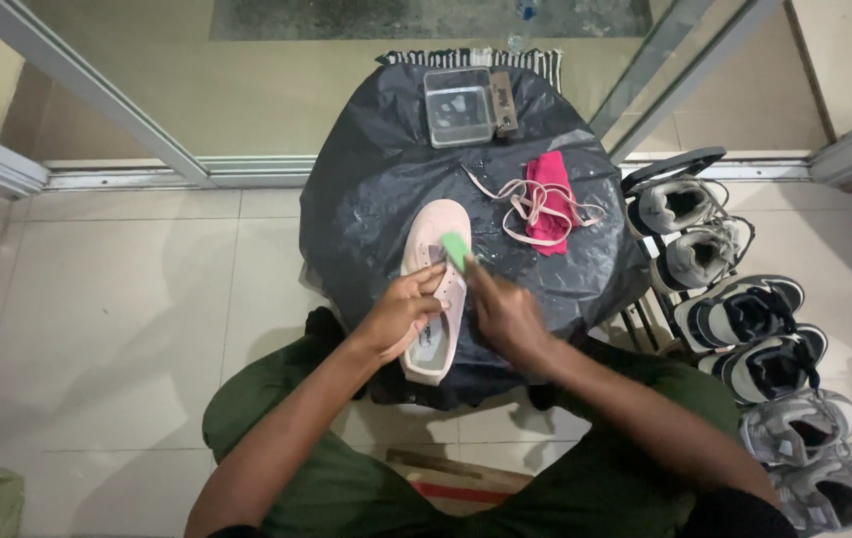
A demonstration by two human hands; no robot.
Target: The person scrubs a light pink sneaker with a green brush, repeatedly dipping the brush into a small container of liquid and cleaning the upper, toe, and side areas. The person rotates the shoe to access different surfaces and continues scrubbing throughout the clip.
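A pale pink sneaker (434,237) without laces lies on a small table covered in black plastic sheet (366,189). My left hand (401,311) grips the sneaker at its opening, fingers curled over the side. My right hand (505,314) holds a green brush or sponge (455,249), pressed onto the shoe's upper near the tongue. Pink laces (525,204) lie loose on the plastic to the right, over a bright pink cloth (550,199).
A clear plastic tub of water (459,106) with a brown brush (504,100) beside it stands at the table's far edge. A rack with several sneakers (734,309) stands on the right. Glass door frames run behind; white tiled floor lies to the left.
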